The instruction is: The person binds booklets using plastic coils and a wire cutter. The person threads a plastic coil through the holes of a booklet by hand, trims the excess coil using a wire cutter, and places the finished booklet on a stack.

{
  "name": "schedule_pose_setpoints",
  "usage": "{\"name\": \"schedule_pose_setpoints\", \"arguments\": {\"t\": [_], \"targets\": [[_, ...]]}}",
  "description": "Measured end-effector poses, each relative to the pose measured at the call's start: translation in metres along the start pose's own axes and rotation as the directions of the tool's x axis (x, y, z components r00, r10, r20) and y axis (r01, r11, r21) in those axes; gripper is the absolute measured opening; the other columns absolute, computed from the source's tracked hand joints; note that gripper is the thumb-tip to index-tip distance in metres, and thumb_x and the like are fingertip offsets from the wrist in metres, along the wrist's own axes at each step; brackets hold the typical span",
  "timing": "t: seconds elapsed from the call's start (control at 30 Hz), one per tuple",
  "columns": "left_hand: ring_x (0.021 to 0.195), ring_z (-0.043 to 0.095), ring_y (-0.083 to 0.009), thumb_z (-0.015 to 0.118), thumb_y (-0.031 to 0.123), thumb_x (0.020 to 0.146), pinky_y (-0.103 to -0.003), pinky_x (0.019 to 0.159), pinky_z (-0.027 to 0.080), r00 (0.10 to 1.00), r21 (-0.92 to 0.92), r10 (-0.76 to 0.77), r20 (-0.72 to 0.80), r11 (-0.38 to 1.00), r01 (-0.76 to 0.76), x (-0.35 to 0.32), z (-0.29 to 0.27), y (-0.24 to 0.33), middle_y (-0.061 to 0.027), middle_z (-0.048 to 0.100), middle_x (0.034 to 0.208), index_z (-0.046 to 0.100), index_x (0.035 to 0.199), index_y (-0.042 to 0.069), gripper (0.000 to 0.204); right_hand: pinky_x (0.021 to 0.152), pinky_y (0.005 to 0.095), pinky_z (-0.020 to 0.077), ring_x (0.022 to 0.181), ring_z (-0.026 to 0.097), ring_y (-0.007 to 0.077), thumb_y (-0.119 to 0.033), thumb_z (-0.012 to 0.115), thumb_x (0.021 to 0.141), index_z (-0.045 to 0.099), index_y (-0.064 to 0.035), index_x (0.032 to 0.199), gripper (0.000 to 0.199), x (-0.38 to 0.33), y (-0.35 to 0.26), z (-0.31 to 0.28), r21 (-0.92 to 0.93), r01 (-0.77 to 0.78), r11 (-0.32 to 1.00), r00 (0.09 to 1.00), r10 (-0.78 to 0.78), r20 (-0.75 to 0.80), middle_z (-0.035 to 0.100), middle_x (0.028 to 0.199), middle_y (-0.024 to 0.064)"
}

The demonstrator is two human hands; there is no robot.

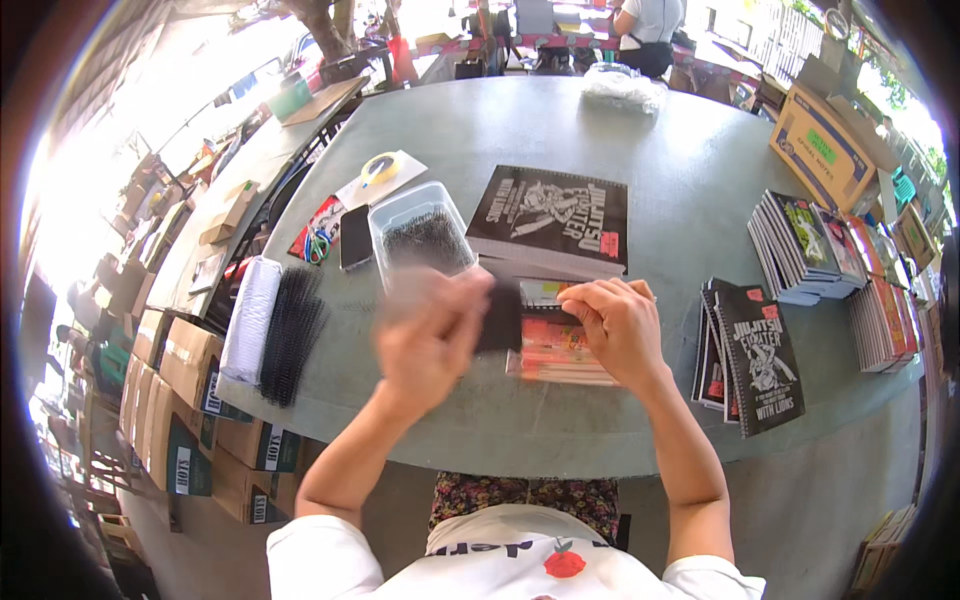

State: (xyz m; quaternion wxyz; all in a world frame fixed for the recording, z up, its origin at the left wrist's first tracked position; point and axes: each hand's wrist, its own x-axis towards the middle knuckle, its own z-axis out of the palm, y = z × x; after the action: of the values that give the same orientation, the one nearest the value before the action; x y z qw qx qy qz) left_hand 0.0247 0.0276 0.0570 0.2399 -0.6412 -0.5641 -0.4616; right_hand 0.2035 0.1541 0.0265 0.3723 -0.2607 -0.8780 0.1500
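My right hand (pixel 618 325) is closed, thumb and fingers pinching the bound edge of a dark notebook (pixel 503 316) that is partly blurred. Beneath it lies a stack of orange and pink printed sheets (pixel 560 358). My left hand (pixel 432 335) is smeared by motion at the notebook's left side, so its fingers cannot be read. Just beyond that hand, a clear plastic tub (pixel 384 222) holds many small black wire pieces (pixel 428 238). Behind the notebook sits a stack of black-covered books (pixel 550 212).
Black binding coils (pixel 290 335) and a white roll (pixel 250 318) lie left, near a phone (pixel 355 238), scissors (pixel 317 246) and a tape roll (pixel 380 168). Spiral notebooks (pixel 758 360) and stacked books (pixel 800 245) are right, before a cardboard box (pixel 822 145). A person (pixel 648 35) stands far off.
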Motion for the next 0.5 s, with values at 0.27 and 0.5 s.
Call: {"name": "schedule_pose_setpoints", "arguments": {"t": [0.27,0.5], "targets": [[0.068,0.054,-0.0213,0.069,-0.001,0.072,-0.033,0.058,0.047,0.976,-0.109,-0.15,-0.159,0.985,0.134,0.02,0.003,0.005,-0.0077,0.056,0.082,0.068,0.095,0.01,0.026,0.075,0.0323,0.0375,0.075,0.06,0.0176,-0.012,0.058,0.084,0.065,-0.0142,0.089,0.008,-0.006,-0.004,0.004,-0.059,0.052,0.997,0.998,-0.053,-0.028,0.064,0.077,-0.0022],[0.072,0.058,-0.024,0.069,0.0,0.073,-0.035,0.068,0.05,0.945,-0.129,-0.129,0.3,0.976,0.174,0.001,0.019,0.013,-0.0068,0.056,0.081,0.065,0.096,0.007,0.024,0.076,0.0336,0.0376,0.08,0.059,0.0194,-0.007,0.059,0.08,0.064,-0.013,0.093,0.015,-0.007,-0.001,0.0,-0.051,0.033,0.998,0.999,-0.033,0.015,0.063,0.08,0.0008]]}}
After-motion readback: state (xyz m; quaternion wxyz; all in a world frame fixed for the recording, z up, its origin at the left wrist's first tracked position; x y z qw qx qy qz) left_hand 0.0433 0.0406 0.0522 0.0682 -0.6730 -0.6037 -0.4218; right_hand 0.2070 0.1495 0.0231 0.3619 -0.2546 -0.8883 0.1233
